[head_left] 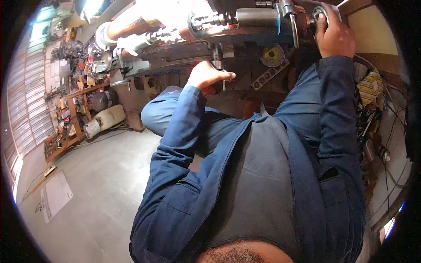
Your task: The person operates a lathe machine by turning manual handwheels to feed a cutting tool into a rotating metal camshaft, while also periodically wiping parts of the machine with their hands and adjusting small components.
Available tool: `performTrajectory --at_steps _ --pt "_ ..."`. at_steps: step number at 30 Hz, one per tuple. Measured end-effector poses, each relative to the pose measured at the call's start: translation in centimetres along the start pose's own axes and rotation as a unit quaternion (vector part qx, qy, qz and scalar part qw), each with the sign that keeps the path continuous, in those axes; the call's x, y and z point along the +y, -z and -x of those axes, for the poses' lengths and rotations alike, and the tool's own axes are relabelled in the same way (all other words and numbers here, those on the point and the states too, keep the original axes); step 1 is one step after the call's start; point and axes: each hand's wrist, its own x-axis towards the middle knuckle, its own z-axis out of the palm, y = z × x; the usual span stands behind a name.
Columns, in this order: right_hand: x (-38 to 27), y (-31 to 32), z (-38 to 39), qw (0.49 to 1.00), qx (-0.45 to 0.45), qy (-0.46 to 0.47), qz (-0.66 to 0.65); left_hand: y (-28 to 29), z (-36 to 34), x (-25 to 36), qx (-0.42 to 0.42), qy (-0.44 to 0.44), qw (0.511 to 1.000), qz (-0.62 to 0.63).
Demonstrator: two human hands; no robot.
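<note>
A metal lever [294, 33] is hanging between my hands, and a yellow disc [272, 55] is sitting beside a bar with holes [262, 81]. My right hand [337, 38] is gripping a round wheel [316, 12] at the machine's [258, 17] right end — fingers curling. My left hand [204, 75] is resting at a metal post [218, 53] — fingers hiding, so I can't tell if they're closed. I'm counting one lever, one wheel.

Both arms reach forward, bent at the elbows. The left forearm [182, 120] slants inward, and the left hand [205, 75] curls over at its end — thumb poking out rightward, fingers perhaps folded beneath, though they are mostly hidden from here. The right forearm [337, 103] runs straighter ahead; the right hand [337, 37] reaches farther — knuckles up, thumb and fingers hooked in a grip.
</note>
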Motion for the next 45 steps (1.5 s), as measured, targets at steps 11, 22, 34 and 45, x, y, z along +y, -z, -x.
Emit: performTrajectory --at_steps 11,22,34,45 --pt "8.1 -8.5 1.6 0.970 0.071 -0.072 -0.220 -0.3 0.2 0.9 0.045 -0.010 0.998 -0.047" --pt "-0.1 0.0 -0.1 1.000 0.005 0.017 0.000 0.3 -0.6 -0.9 0.024 -0.019 0.999 -0.012" --pt "3.8 -3.2 0.2 0.999 0.014 0.050 -0.002 1.1 -0.2 -0.7 -0.019 -0.012 0.999 0.043" --pt "2.7 -2.9 0.3 0.999 0.017 0.039 0.011 1.7 -0.4 -2.1 -0.077 -0.051 0.975 0.202"
